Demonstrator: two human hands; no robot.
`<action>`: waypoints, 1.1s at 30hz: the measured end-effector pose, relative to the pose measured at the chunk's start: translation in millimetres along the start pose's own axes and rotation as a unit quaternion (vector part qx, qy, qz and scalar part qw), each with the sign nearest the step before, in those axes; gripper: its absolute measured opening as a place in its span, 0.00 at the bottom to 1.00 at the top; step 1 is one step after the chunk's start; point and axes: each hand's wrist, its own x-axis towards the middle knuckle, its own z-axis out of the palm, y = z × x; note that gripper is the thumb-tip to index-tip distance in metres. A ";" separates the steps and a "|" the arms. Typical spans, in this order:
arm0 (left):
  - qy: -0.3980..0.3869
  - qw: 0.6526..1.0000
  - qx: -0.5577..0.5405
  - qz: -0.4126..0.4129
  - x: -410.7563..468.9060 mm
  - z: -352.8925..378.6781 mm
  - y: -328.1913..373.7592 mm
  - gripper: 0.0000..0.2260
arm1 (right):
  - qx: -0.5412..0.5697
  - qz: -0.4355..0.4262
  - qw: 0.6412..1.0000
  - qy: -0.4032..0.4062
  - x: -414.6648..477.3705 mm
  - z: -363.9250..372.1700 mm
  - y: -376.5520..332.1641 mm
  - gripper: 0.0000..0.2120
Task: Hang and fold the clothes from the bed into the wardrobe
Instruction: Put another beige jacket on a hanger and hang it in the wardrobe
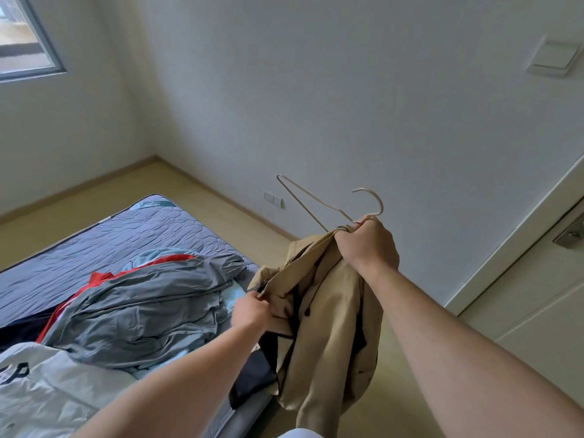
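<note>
The right hand (368, 243) is raised above the edge of the bed (104, 235), its fingers clenched around the neck of a metal wire hanger (319, 205) together with a bunched handful of a tan jacket (328, 327). The hook and one bare arm of the hanger stand clear above the fist; the other arm is hidden in cloth, so whether it sits inside a shoulder cannot be told. The left hand (252, 309) is lower and to the left, fingers pinched shut on an edge of the jacket near its dark lining. The jacket hangs free of the bed, in mid-air between the two hands.

Remaining on the bed: a grey garment (142, 306) on top, a red-trimmed piece (101, 276) and a pale blue piece (151, 257) beneath it, a white printed garment (47, 384) nearest the camera, and a dark item (252, 374) at the bed's edge. The wardrobe is not in view.

Assessment: the jacket is soft, limp and moderately light; it folds on itself and will slide off thin wire readily. Best hold is at the collar and shoulder seams, spreading one shoulder over each hanger arm. The hanger is light and springy, and likely to twist if carried by one arm; it should be held at the neck.
</note>
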 end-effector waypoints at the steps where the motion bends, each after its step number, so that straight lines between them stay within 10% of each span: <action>1: 0.017 0.998 -0.024 -0.051 5.7 -6.1 -3.8 0.13 | 0.003 0.001 1.000 0.003 0.2 -0.6 1.2 0.11; 4: -0.006 0.978 -0.097 -0.186 11.6 -18.0 -11.3 0.27 | 0.012 -0.002 1.000 0.010 1.3 -2.0 2.3 0.11; 8: -0.248 0.898 -0.253 -0.261 -3.6 -7.1 -13.0 0.33 | 0.010 -0.013 1.000 0.004 1.8 -1.3 -1.5 0.13; 12: -0.282 0.855 -0.346 -0.265 -15.4 15.8 -1.9 0.21 | 0.003 -0.012 1.000 -0.007 0.8 -0.1 -3.7 0.15; 25: -0.192 0.903 -0.312 -0.226 -5.3 13.6 -10.7 0.06 | 0.000 -0.025 1.000 0.002 4.9 -5.9 4.3 0.12; 29: -0.079 0.977 -0.185 -0.069 7.6 -9.1 -4.1 0.04 | -0.014 -0.008 1.000 -0.001 14.7 -11.9 13.2 0.12; 33: -0.043 0.982 -0.177 0.048 20.2 -42.2 9.1 0.07 | -0.024 0.016 0.999 0.014 28.6 -20.7 23.7 0.12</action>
